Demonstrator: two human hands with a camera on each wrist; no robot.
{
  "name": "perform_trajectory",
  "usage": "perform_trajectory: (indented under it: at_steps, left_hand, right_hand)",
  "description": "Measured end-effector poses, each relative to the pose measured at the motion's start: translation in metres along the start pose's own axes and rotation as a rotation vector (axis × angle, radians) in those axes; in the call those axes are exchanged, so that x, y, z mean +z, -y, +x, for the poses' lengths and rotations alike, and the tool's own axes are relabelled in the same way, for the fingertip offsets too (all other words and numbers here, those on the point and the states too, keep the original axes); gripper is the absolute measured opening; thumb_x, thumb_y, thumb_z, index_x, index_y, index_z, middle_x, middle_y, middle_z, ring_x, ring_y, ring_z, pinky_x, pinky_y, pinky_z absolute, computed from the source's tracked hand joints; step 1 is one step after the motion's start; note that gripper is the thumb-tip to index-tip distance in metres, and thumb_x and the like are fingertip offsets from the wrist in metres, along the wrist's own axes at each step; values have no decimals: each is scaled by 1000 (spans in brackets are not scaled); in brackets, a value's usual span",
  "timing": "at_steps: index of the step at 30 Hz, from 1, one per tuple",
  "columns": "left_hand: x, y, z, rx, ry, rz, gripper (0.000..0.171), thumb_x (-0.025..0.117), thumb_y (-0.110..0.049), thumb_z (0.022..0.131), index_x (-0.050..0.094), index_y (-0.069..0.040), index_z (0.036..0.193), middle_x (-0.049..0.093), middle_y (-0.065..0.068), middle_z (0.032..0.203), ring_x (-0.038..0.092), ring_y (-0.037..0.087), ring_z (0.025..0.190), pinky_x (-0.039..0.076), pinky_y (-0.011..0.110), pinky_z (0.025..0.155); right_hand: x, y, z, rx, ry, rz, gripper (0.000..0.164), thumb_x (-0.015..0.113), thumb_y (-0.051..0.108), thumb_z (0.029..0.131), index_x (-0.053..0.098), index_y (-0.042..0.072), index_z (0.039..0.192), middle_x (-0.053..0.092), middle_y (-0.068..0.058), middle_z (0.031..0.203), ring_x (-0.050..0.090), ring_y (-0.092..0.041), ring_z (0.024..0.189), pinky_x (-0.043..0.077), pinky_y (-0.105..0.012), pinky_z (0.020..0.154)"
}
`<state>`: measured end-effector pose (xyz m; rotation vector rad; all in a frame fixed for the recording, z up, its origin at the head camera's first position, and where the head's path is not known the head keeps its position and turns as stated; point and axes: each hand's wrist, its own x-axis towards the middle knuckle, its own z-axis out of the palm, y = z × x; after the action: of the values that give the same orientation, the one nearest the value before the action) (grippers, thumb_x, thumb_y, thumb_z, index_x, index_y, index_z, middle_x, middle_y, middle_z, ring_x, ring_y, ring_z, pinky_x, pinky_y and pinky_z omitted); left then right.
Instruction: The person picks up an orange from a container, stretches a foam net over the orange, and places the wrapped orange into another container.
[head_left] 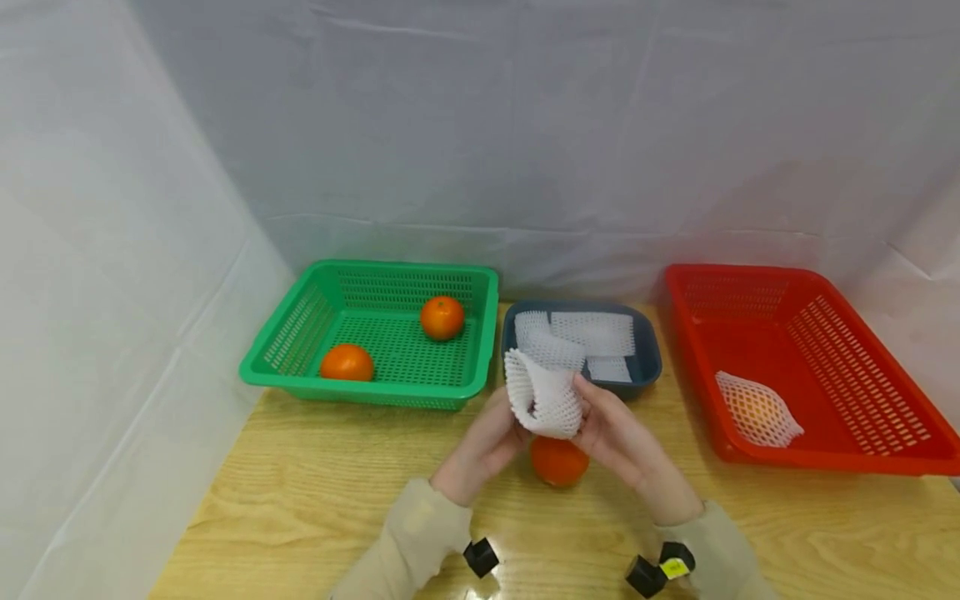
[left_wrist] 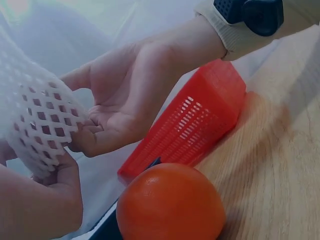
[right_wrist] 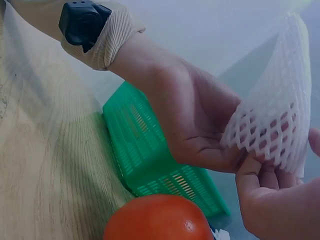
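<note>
A left hand (head_left: 491, 435) and right hand (head_left: 613, 432) pinch a foam sleeve (head_left: 557, 402) in curled fingers, seemingly keeping its mouth spread, an orange (head_left: 559, 463) at its six o'clock.

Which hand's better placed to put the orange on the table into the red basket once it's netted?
Probably the right hand: it's nearer the red basket, while the left hand is on the green basket side. Both hold the foam net.

Both hands (head_left: 491, 433) grip white foam-net sleeve (head_left: 558, 404), mouth gaping leftward, near orange (head_left: 559, 465) on wooden bench (head_left: 300, 492).
</note>
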<state>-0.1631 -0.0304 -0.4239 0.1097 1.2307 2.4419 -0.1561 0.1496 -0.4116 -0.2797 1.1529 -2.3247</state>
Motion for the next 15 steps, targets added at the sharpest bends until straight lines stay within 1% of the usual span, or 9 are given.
perform_trajectory:
  at_steps: [2,5,8,9,11,15]
  left_hand:
    - [0,0,0,-42,50,-34,33,32,-17,111,65,-22,108,68,-9,99,62,2,86,50,17,75]
    - [0,1,1,-101,111,-36,32,30,-23,112,62,-19,115,68,-6,102,62,5,88,51,20,76]
    - [1,2,1,-148,132,-33,32,30,-28,112,58,-17,122,67,-4,105,62,6,89,51,21,76]
    - [1,2,1,-153,129,-28,34,30,-28,112,57,-15,126,67,-4,106,63,7,90,51,21,77]
    - [1,3,1,-156,94,-27,35,33,-27,111,54,-10,133,67,-4,107,63,7,92,51,21,78]
    - [0,2,1,-155,20,-33,44,40,-28,109,44,-4,146,66,-3,111,62,7,97,50,19,82]
  right_hand:
    - [-1,-1,0,-5,-5,3,36,36,27,112,70,16,112,69,4,110,62,-9,100,51,-24,90]
    - [-1,-2,0,-14,-18,12,36,37,26,112,72,17,109,68,5,108,61,-7,99,50,-23,90]
    - [-3,-2,-1,-21,-17,7,34,38,25,112,72,19,110,68,7,107,60,-5,98,49,-21,89]
    - [-4,-2,-2,-20,-18,3,34,38,25,112,72,20,110,67,8,108,60,-4,99,48,-21,90]
    - [-6,-3,-3,-16,-23,-6,33,38,24,112,71,21,112,67,8,110,60,-5,101,48,-22,92]
    - [-13,-3,-8,7,-84,-22,32,40,26,111,72,23,111,68,7,111,60,-7,102,50,-24,93]
